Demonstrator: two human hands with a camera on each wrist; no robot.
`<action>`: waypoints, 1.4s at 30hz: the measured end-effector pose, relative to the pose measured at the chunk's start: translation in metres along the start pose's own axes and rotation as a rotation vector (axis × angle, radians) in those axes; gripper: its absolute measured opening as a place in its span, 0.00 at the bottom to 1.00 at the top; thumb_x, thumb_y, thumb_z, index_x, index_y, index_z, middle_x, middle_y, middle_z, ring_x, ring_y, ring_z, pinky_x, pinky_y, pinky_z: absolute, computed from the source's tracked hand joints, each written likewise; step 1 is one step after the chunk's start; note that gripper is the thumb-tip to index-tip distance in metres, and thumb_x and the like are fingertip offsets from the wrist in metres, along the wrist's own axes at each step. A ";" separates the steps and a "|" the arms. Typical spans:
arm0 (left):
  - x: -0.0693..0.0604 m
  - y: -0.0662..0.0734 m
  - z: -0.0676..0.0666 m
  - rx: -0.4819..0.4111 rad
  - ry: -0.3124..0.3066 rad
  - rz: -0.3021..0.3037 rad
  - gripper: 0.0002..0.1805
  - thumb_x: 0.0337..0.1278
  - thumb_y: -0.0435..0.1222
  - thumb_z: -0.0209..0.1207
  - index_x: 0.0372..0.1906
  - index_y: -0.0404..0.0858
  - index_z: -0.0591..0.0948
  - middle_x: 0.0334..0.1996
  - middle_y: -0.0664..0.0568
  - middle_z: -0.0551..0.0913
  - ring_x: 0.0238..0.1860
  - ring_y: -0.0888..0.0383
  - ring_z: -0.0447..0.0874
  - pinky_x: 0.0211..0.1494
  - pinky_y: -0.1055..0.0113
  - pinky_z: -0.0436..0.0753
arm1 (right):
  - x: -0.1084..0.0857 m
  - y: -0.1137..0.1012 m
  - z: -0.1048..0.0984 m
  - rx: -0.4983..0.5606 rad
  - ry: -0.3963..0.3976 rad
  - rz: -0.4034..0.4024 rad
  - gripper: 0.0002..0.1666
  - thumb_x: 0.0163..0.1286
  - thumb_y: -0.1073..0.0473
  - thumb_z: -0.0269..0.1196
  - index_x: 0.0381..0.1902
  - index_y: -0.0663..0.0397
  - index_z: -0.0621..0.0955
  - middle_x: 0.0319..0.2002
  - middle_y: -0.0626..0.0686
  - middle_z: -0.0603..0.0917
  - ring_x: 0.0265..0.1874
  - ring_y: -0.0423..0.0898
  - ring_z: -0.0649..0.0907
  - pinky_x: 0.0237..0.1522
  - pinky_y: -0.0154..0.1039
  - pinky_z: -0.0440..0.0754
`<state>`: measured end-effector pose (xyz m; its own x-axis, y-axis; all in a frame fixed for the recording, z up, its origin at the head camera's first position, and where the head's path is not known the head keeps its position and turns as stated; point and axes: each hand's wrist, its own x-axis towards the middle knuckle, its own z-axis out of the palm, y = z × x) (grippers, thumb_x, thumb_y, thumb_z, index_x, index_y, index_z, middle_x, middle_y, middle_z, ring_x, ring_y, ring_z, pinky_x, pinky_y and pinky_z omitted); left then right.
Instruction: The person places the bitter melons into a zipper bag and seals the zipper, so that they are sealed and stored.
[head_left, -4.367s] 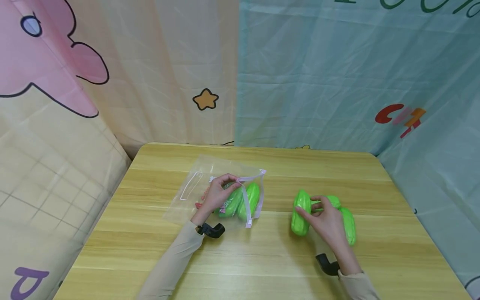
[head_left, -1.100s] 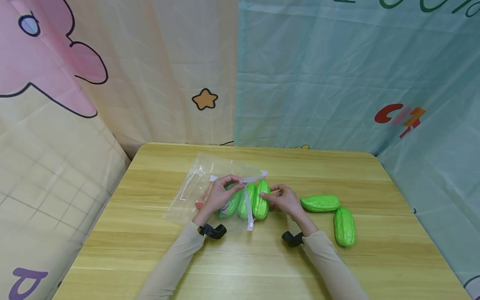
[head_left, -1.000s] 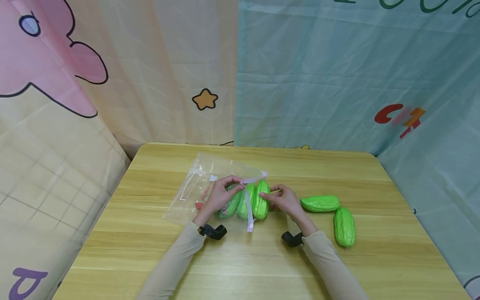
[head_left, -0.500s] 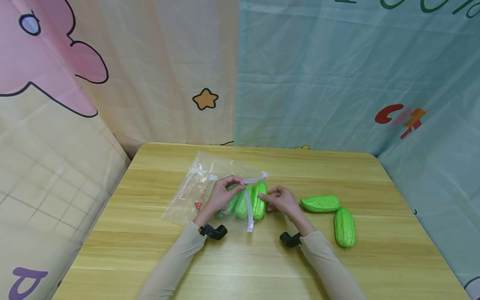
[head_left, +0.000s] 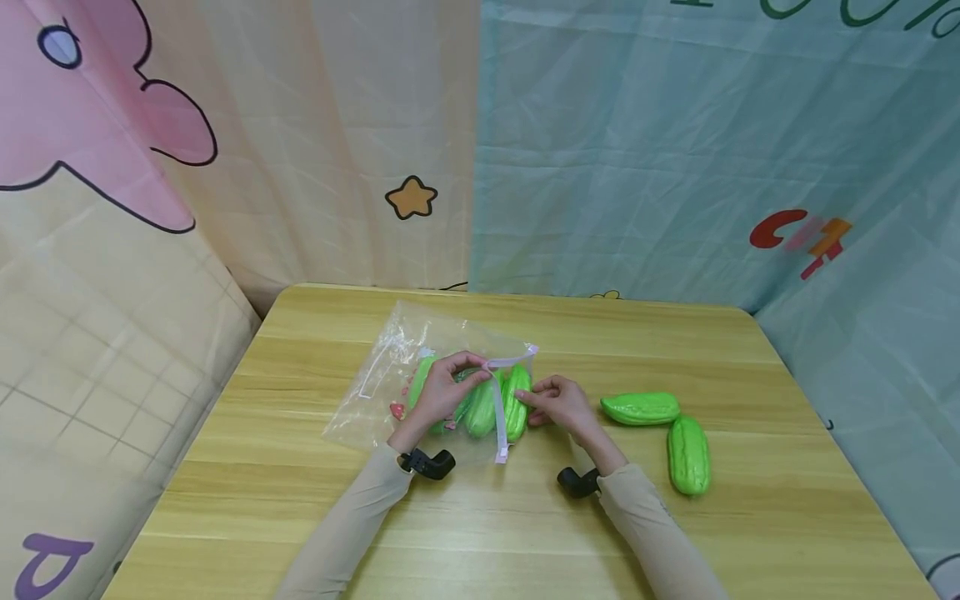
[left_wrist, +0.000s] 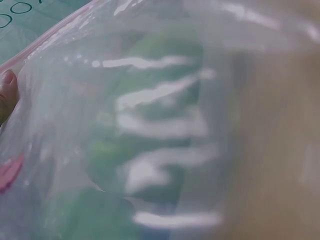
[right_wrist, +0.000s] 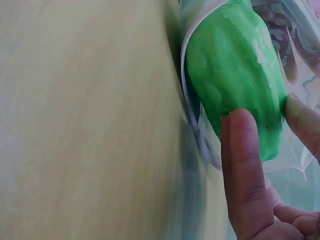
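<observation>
Bag [head_left: 386, 346], clear lilac-rimmed plastic: left hand [head_left: 438, 392] pinches rim [head_left: 499, 417]; slipping could close it.
Gourd [right_wrist: 235, 62], ridged glossy green: right hand [head_left: 567, 408] pinches it; snagging could push bag left.

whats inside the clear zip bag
Several green gourds show inside the clear bag, one at its mouth in the right hand. The left hand covers some, so their number is unclear.

Bright green gourds [right_wrist: 230, 65], clear lilac-edged bag [head_left: 382, 371], yellow wood-grain table [head_left: 465, 533]
</observation>
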<state>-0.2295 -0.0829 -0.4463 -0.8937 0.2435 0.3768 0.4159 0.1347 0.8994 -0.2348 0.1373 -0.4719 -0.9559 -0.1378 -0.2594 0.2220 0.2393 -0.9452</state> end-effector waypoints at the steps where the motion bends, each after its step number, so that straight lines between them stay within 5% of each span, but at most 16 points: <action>1: 0.000 0.000 0.000 0.000 0.000 0.000 0.08 0.55 0.26 0.62 0.39 0.24 0.80 0.37 0.37 0.84 0.43 0.47 0.81 0.56 0.54 0.75 | 0.000 0.000 0.000 0.003 -0.002 0.000 0.25 0.59 0.58 0.71 0.44 0.70 0.74 0.30 0.59 0.82 0.24 0.50 0.84 0.31 0.43 0.84; 33: 0.002 0.002 0.001 0.014 0.007 -0.021 0.06 0.56 0.26 0.62 0.38 0.26 0.81 0.38 0.39 0.84 0.45 0.46 0.81 0.56 0.57 0.75 | -0.001 0.002 0.005 -0.030 0.004 -0.040 0.18 0.64 0.59 0.66 0.43 0.69 0.75 0.27 0.58 0.85 0.22 0.49 0.84 0.28 0.42 0.84; 42: 0.001 0.003 0.000 0.005 -0.006 -0.025 0.07 0.56 0.26 0.62 0.38 0.25 0.80 0.38 0.38 0.84 0.44 0.45 0.81 0.56 0.56 0.75 | -0.029 -0.028 0.006 -0.026 -0.036 -0.060 0.14 0.68 0.67 0.60 0.43 0.75 0.73 0.32 0.71 0.82 0.29 0.62 0.84 0.37 0.55 0.82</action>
<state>-0.2291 -0.0820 -0.4430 -0.9028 0.2454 0.3533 0.3945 0.1454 0.9073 -0.2122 0.1286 -0.4388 -0.9597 -0.1868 -0.2098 0.1591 0.2541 -0.9540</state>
